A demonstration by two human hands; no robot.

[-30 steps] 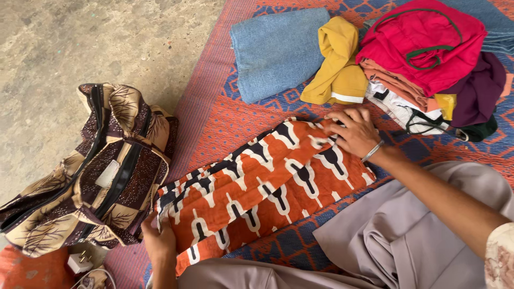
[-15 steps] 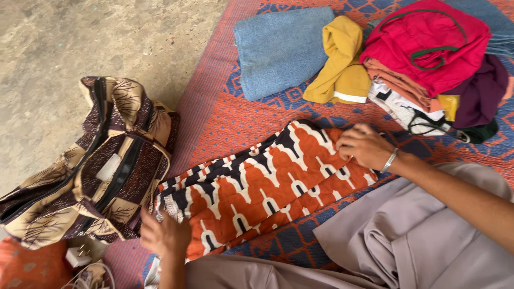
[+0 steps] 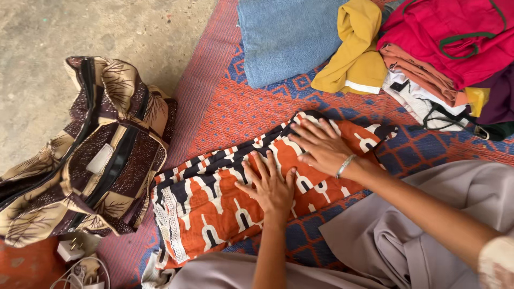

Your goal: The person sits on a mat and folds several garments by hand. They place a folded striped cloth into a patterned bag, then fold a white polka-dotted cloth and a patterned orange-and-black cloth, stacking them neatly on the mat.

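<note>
orange patterned cloth [image 3: 214,214] under two flat hands
left hand [image 3: 270,187] and right hand [image 3: 321,147] press it, fingers spread, grasping nothing, right of the brown bag [image 3: 91,155].

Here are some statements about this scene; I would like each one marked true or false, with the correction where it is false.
1. Both hands lie flat on the orange patterned cloth. True: left hand, right hand.
2. The right wrist is bare. False: it wears a bangle.
3. The patterned bag stands on the woven mat. False: it sits mostly on the concrete floor.
4. A blue folded cloth lies beside a yellow garment. True.
</note>
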